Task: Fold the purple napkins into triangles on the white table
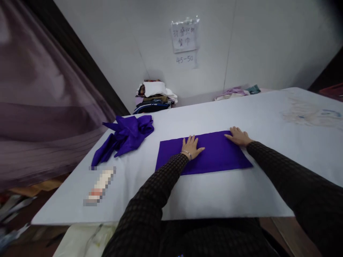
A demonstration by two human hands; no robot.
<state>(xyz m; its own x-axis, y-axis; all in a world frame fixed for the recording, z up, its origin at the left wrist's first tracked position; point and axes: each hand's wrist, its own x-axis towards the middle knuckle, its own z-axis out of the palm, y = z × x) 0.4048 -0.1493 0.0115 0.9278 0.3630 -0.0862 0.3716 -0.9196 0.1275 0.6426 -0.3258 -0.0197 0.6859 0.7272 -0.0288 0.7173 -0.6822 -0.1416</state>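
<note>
A purple cloth (214, 157) lies spread flat as a rectangle on the white table (219, 196). My left hand (191, 146) rests palm down on its left half, fingers stretched out. My right hand (238, 136) lies flat near the cloth's far right corner, fingers also extended. Neither hand holds anything. To the left, a bunched heap of purple cloths (125, 137) sits on the table, apart from both hands.
A blurred-out small object (99, 185) lies near the table's left front. A stack of folded fabrics (154, 95) stands at the far edge by the wall. More fabric (235, 92) lies at the back right. A purple curtain (40, 100) hangs on the left.
</note>
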